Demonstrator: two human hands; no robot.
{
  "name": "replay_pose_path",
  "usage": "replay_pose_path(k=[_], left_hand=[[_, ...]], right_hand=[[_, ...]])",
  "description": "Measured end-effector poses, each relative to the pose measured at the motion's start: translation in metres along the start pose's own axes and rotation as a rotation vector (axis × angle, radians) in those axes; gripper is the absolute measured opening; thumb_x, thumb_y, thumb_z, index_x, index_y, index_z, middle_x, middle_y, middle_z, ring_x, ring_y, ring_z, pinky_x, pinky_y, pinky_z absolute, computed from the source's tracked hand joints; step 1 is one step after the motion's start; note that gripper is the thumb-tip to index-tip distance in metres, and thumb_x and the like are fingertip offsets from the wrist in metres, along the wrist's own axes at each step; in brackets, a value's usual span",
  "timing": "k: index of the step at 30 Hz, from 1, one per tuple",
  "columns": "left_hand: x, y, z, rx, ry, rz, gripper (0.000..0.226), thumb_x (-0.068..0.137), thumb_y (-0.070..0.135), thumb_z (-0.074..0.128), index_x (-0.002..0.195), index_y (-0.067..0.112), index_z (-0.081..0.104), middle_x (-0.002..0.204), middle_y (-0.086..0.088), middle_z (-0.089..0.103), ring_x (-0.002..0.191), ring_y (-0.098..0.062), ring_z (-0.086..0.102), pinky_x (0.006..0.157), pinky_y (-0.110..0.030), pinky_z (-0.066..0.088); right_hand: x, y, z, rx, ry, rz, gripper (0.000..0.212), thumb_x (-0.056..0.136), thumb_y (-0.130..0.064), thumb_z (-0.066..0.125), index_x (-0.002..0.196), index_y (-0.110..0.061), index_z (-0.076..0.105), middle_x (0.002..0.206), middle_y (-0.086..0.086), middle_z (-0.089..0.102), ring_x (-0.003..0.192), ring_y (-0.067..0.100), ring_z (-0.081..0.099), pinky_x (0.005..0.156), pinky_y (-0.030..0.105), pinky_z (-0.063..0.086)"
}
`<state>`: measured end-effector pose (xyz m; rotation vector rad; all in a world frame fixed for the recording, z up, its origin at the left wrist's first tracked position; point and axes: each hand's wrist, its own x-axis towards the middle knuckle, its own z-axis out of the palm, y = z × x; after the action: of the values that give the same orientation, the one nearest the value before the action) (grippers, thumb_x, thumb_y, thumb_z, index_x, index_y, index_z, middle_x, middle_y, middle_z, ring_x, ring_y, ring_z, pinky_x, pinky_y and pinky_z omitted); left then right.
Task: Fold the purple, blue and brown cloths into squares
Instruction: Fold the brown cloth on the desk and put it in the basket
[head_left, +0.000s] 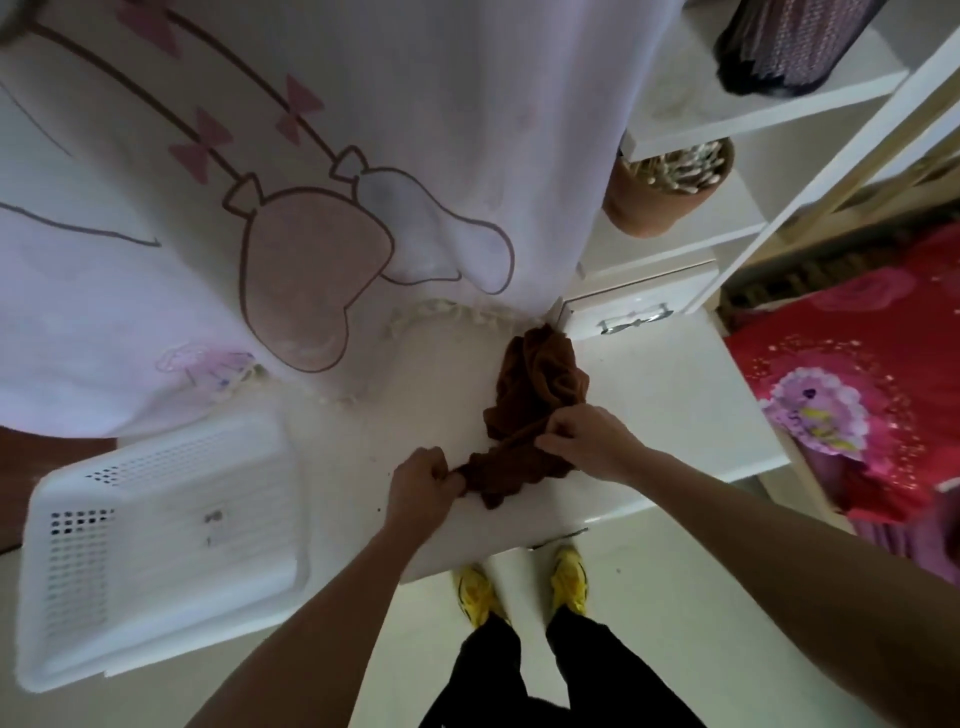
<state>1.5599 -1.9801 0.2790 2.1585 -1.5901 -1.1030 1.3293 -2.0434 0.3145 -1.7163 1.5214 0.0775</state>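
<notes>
Pinching the brown cloth (540, 384) along its near edge: left grip (423, 480) at nine o'clock, right grip (592, 441) at three, both clamped on fabric. It trails crumpled across the counter (654, 415) toward twelve. It looks soft, light and limp, so the corners seem the best places to hold.

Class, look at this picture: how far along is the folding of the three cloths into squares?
Done: no folded square shows anywhere. In hand: the brown cloth lies crumpled on the table, with the left hand and right hand each pinching its near edge. Left: folding it into a square. The purple and blue cloths are out of view, so their state cannot be told.
</notes>
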Motion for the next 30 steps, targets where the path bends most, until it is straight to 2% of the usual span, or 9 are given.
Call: replay_pose_path(k=[2,4,8,10,13,17,21,24,30], left_hand=[[0.002,0.015,-0.023,-0.159,0.131,-0.058,0.017,0.079,0.011,0.065,0.069,0.007,0.053,0.077,-0.006,0.060,0.072,-0.021,0.054,0.061,-0.027,0.039],[0.001,0.031,-0.046,-0.274,0.240,-0.102,0.024,0.082,0.009,0.061,0.065,0.012,0.044,0.067,-0.002,0.054,0.064,-0.017,0.049,0.055,-0.025,0.037],[-0.010,0.060,-0.076,-0.522,0.425,-0.132,0.022,0.087,0.013,0.055,0.070,0.011,0.041,0.062,-0.002,0.038,0.058,-0.015,0.036,0.050,-0.026,0.031],[-0.023,0.071,-0.085,-0.642,0.506,-0.143,0.017,0.090,0.013,0.054,0.077,0.007,0.044,0.065,-0.003,0.039,0.058,-0.013,0.037,0.049,-0.023,0.031],[-0.035,0.079,-0.103,-0.775,0.627,-0.163,0.016,0.088,0.013,0.055,0.076,0.008,0.047,0.071,-0.004,0.044,0.065,-0.016,0.043,0.052,-0.029,0.036],[-0.052,0.080,-0.124,-0.719,0.685,-0.112,0.004,0.087,0.009,0.050,0.084,0.010,0.047,0.074,-0.003,0.044,0.065,-0.018,0.043,0.048,-0.028,0.034],[-0.070,0.070,-0.142,-0.595,0.714,-0.034,0.004,0.086,0.014,0.050,0.086,0.013,0.046,0.076,-0.006,0.047,0.067,-0.023,0.045,0.048,-0.029,0.033],[-0.082,0.061,-0.157,-0.559,0.736,-0.039,0.005,0.087,0.017,0.052,0.087,0.015,0.047,0.079,-0.004,0.050,0.072,-0.023,0.049,0.055,-0.039,0.042],[-0.099,0.041,-0.184,-0.540,0.801,-0.058,0.009,0.089,0.019,0.053,0.094,0.013,0.048,0.080,0.002,0.048,0.077,-0.023,0.052,0.065,-0.046,0.046]], right_hand=[[-0.002,-0.004,-0.014,-0.002,-0.029,-0.049,0.030,0.076,-0.058,0.067,0.071,-0.029,0.059,0.076,-0.003,0.062,0.075,0.017,0.059,0.064,0.030,0.046],[-0.005,-0.008,-0.029,-0.091,-0.043,-0.114,0.037,0.069,-0.063,0.070,0.074,-0.028,0.059,0.079,-0.005,0.058,0.079,0.017,0.056,0.065,0.032,0.043],[-0.003,-0.017,-0.054,-0.273,0.156,-0.235,0.023,0.081,-0.043,0.068,0.089,-0.023,0.062,0.087,0.000,0.064,0.091,0.025,0.060,0.070,0.028,0.035],[-0.001,-0.019,-0.065,-0.312,0.265,-0.290,0.022,0.084,-0.038,0.064,0.097,-0.020,0.064,0.092,0.005,0.068,0.091,0.028,0.063,0.070,0.029,0.038],[0.003,-0.023,-0.082,-0.350,0.331,-0.330,0.025,0.083,-0.039,0.064,0.101,-0.022,0.065,0.091,0.008,0.069,0.088,0.030,0.064,0.071,0.032,0.047],[-0.002,-0.019,-0.098,-0.369,0.326,-0.313,0.021,0.077,-0.039,0.068,0.092,-0.024,0.067,0.088,0.003,0.069,0.086,0.028,0.065,0.068,0.033,0.050],[-0.011,-0.020,-0.113,-0.387,0.303,-0.254,0.019,0.078,-0.036,0.069,0.094,-0.025,0.069,0.096,0.000,0.068,0.097,0.025,0.062,0.072,0.032,0.047],[-0.020,-0.024,-0.119,-0.416,0.347,-0.205,0.022,0.081,-0.037,0.067,0.099,-0.025,0.070,0.107,0.002,0.067,0.103,0.027,0.058,0.078,0.033,0.046],[-0.047,-0.033,-0.124,-0.480,0.490,-0.096,0.022,0.082,-0.035,0.060,0.102,-0.030,0.069,0.106,0.004,0.067,0.098,0.029,0.063,0.070,0.030,0.040]])
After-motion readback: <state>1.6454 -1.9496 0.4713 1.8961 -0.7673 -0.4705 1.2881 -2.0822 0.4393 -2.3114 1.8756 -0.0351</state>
